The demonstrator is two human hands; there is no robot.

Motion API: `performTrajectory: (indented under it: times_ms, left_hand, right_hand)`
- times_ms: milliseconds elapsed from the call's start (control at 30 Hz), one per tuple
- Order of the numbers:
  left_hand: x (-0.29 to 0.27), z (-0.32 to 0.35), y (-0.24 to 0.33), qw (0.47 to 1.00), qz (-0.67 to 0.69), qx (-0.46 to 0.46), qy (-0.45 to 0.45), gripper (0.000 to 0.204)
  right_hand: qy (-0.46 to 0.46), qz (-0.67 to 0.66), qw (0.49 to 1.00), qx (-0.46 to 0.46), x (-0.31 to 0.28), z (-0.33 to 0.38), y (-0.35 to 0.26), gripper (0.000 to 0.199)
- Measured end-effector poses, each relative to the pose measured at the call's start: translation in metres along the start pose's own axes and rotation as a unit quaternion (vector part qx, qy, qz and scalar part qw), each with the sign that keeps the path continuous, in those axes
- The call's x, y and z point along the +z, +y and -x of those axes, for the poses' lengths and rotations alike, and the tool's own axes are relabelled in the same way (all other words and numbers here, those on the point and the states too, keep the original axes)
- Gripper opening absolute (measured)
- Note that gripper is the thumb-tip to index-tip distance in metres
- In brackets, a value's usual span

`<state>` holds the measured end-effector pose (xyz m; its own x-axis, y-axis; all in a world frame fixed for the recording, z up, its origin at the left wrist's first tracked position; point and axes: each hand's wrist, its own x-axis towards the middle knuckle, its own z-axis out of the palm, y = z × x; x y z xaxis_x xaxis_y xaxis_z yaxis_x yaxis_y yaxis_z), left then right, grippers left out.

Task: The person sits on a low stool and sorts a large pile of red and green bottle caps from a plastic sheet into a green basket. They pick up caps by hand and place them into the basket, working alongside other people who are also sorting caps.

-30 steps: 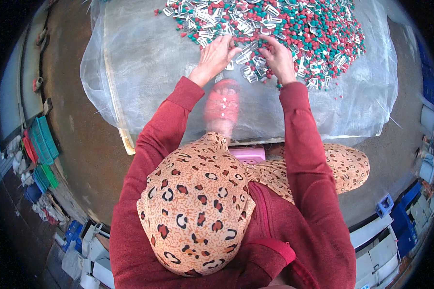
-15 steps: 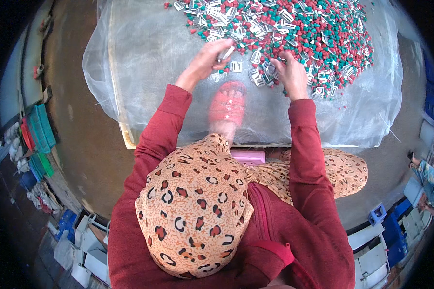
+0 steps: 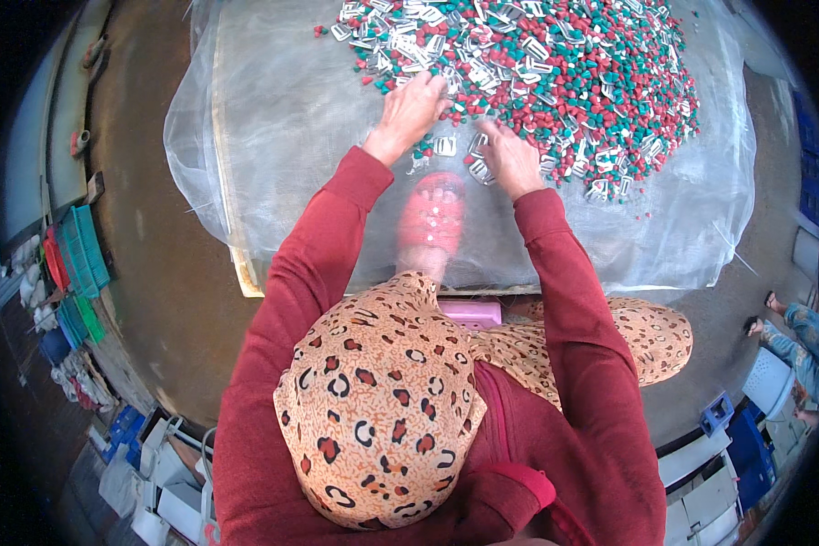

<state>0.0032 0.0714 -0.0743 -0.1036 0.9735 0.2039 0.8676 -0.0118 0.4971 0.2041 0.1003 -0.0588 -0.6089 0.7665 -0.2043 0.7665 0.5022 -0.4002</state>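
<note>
A wide pile of small red and green cone-shaped pieces [image 3: 601, 91] and pale slotted buckles [image 3: 423, 14] covers the far part of a translucent sheet [image 3: 291, 118]. At its near left edge is my left hand [image 3: 413, 111], fingers curled together over the pieces. What they pinch is hidden. My right hand [image 3: 515, 160] reaches leftward at the near edge, thumb and forefinger apart beside a few pale buckles [image 3: 480, 171]. One separate buckle [image 3: 444, 146] lies between my hands, with some green and red pieces to its left.
Through the sheet shows my foot in a red sandal [image 3: 432, 214]. A pink stool [image 3: 471, 314] is under me. Teal baskets [image 3: 84, 250] stand far left; blue crates [image 3: 751, 455] and a white basket [image 3: 769, 382] are at right, near another person's legs [image 3: 792, 337].
My left hand has moved away to the pile's edge; the pale buckle it held is no longer visible in it. My right hand has shifted left and nearer to me.
</note>
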Motion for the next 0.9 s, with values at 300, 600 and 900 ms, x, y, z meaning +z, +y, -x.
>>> performTrajectory:
  times_ms: [300,600,900]
  left_hand:
    - [-0.058,-0.001,0.007,0.542,0.795,-0.259,-0.08,0.016]
    - [-0.024,-0.052,-0.005,0.976,0.177,-0.093,-0.087,0.036]
    - [-0.002,0.01,0.01,0.999,-0.016,-0.027,-0.04,0.028]
  right_hand:
    - [-0.047,-0.348,0.936,0.033,-0.001,0.011,0.025,0.011]
    - [-0.086,-0.885,0.446,0.098,-0.044,0.026,0.029,0.012]
    - [-0.093,-0.957,0.274,-0.001,-0.065,0.012,-0.001,0.085]
